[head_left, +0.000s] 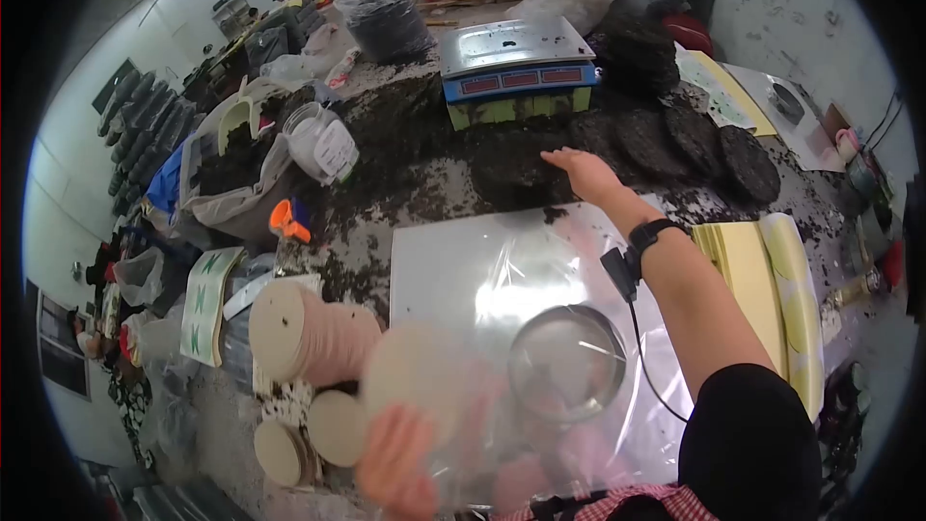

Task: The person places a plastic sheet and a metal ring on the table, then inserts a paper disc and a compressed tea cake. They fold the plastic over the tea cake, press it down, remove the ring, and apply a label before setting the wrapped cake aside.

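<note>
My left hand (398, 463) is smeared by motion at the bottom. Its fingers are at the lower edge of a round beige paper disc (415, 371), which is blurred along with it. Clear plastic film lies right of the disc, over a white board (453, 260), with a metal ring (567, 364) showing there. My right hand (582, 174) stretches forward, fingers extended, at the right edge of a dark round pressed cake (516, 169). Whether it touches the cake is hard to see. More dark cakes (690, 145) lie in an overlapping row to its right.
A digital scale (518, 63) stands behind the cakes. Stacks of beige discs (313, 333) are at left, near an orange tape holder (289, 222), a clear jar (320, 143) and a bag of dark crumbs (236, 178). Yellow sheets (748, 299) lie at right. A cable (644, 357) hangs from my right wrist.
</note>
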Demonstrator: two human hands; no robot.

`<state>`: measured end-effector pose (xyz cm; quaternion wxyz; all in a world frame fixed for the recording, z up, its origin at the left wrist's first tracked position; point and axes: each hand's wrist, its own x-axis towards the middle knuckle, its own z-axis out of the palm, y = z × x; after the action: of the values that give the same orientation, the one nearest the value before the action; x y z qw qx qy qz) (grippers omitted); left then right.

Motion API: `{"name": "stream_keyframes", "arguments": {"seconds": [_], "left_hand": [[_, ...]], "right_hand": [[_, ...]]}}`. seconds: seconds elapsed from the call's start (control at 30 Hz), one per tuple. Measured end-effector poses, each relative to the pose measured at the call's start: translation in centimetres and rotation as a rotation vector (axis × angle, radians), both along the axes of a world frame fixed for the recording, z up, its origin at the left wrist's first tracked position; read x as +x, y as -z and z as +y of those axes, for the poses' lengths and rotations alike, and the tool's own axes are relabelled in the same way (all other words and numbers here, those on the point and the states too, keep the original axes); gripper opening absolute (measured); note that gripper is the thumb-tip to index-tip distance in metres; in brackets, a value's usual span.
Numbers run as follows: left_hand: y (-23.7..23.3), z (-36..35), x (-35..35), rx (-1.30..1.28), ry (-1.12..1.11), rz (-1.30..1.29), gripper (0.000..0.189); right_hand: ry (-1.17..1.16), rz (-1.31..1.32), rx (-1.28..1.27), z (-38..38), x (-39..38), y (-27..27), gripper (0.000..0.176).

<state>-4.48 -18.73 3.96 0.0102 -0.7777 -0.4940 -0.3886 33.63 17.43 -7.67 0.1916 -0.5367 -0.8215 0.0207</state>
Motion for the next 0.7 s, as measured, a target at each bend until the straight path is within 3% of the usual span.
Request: {"name": "stream_keyframes", "arguments": {"seconds": [0.13, 0.2, 0.27, 0.47, 0.5, 0.6, 0.7], "left_hand": [[1.9, 0.8, 8.5, -0.052, 0.150, 0.129, 0.037], [3.7, 1.0, 10.0, -0.025, 0.150, 0.102, 0.038], [4.8, 0.7, 10.4, -0.035, 0.146, 0.077, 0.038], [6.0, 2.1, 10.2, -0.071, 0.160, 0.096, 0.041], [6.0, 2.4, 9.9, -0.085, 0.189, 0.111, 0.040], [6.6, 2.8, 9.4, -0.137, 0.219, 0.114, 0.039], [6.5, 3.3, 9.8, -0.170, 0.269, 0.125, 0.040]], "right_hand": [[0.021, -0.004, 0.028, -3.8, 0.8, -2.5, 0.057], [-0.115, -0.010, -0.113, -4.8, 1.0, -3.2, 0.075], [-0.044, -0.115, -0.152, -6.1, -0.5, -3.2, 0.090], [-0.037, -0.332, -0.194, -3.2, -3.2, 1.2, 0.106], [-0.023, -0.201, -0.341, -2.4, -3.3, 2.4, 0.107], [0.002, -0.228, -0.283, -0.9, -3.2, 4.4, 0.102], [-0.093, -0.039, 0.122, -1.3, -1.6, 3.5, 0.083]]}}
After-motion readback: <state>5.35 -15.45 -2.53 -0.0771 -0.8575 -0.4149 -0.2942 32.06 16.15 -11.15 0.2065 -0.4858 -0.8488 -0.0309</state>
